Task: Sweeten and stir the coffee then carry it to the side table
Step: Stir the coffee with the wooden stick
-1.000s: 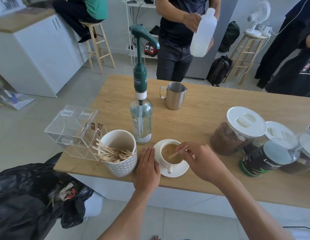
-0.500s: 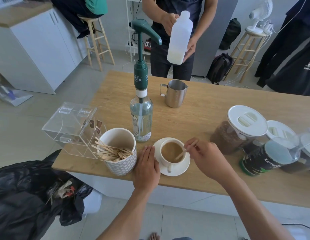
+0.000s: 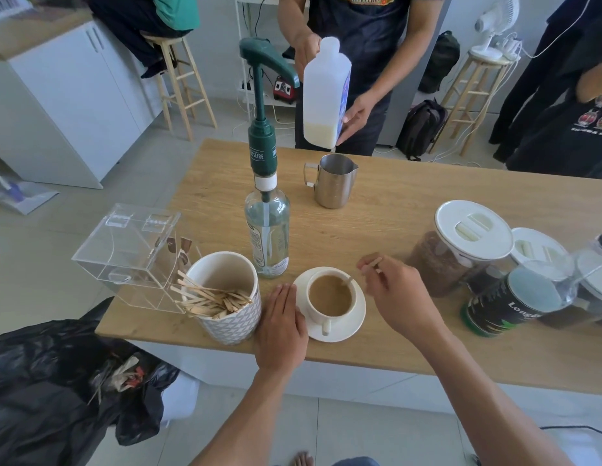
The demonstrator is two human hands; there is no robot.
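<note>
A white cup of milky coffee point(image 3: 330, 297) stands on a white saucer point(image 3: 355, 322) near the front edge of the wooden table point(image 3: 387, 230). My right hand point(image 3: 398, 294) pinches a wooden stir stick point(image 3: 360, 273) whose lower end dips into the coffee at the cup's right rim. My left hand point(image 3: 282, 326) lies flat on the table, fingers together, touching the saucer's left edge. A clear syrup bottle with a green pump point(image 3: 266, 210) stands just behind the cup.
A patterned mug of wooden stir sticks point(image 3: 225, 297) and a clear acrylic box point(image 3: 131, 253) sit to the left. A steel pitcher point(image 3: 333, 181) stands behind. Jars and a tin point(image 3: 508, 301) crowd the right. A person across the table holds a milk bottle point(image 3: 326, 95). A black rubbish bag point(image 3: 57, 381) lies below left.
My right hand has swung the stir stick from the cup's centre to its right rim and moved slightly right. The person opposite brought the milk bottle lower, over the pitcher.
</note>
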